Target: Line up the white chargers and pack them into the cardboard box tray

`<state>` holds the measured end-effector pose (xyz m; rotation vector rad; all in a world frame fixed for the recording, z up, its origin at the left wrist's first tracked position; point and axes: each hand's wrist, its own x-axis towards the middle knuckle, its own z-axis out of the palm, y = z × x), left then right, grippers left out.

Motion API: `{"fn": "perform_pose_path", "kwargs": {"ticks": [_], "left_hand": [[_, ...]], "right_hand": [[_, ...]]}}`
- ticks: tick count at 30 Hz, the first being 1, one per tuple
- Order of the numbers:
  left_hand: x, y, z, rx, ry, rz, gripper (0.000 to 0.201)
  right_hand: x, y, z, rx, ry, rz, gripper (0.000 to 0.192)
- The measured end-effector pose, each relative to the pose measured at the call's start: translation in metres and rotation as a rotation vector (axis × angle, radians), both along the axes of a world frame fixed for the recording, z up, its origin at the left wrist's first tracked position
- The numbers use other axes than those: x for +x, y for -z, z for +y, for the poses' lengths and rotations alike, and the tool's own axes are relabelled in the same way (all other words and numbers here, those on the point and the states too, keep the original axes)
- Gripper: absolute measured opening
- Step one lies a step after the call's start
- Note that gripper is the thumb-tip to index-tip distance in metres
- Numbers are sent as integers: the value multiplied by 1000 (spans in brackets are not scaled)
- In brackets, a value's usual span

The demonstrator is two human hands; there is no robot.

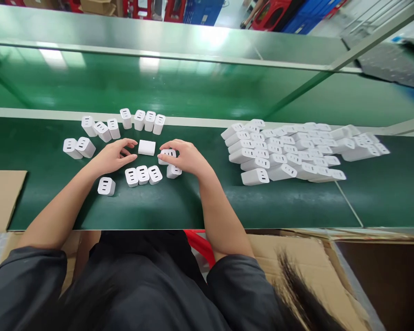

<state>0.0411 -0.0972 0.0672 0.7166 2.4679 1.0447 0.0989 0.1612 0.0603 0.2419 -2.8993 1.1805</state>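
A white USB charger (146, 147) lies on its side on the green bench, its blank face upward, between my two hands. Just left of it, my left hand (116, 155) has its fingers apart and holds nothing. My right hand (181, 156) grips another white charger (166, 157) between thumb and fingers, ports facing up. Under that hand stands a further charger (174, 171), partly covered. Three chargers (142, 175) stand in a row nearer to me, with a single charger (106, 186) to their left. Several more chargers (150, 120) stand in an arc behind my hands.
On the right, many white chargers (283, 151) are packed together in slanting rows. A cardboard sheet (3, 197) lies at the bench's left end. Along the back runs a raised ledge (158, 117) below a green panel. Red and blue crates (203, 11) stand beyond.
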Motion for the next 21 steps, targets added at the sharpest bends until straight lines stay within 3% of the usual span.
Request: {"fn": "perform_pose_path", "kwargs": {"ticks": [6,10,16,21], "left_hand": [[-19,1,9,-91,9,43,67],[-33,2,29,-184,136,138,81],[-35,0,49,-326,251,295,55],[-26,-18,45,-301,301,348,51]], "right_hand": [[-5,10,-3,-134,3,83,30],[-6,12,-3,-172,-24,84,32],[-7,16,-3,-197,-51,90,42],[-7,19,-5,-245,-103,71,49]]}}
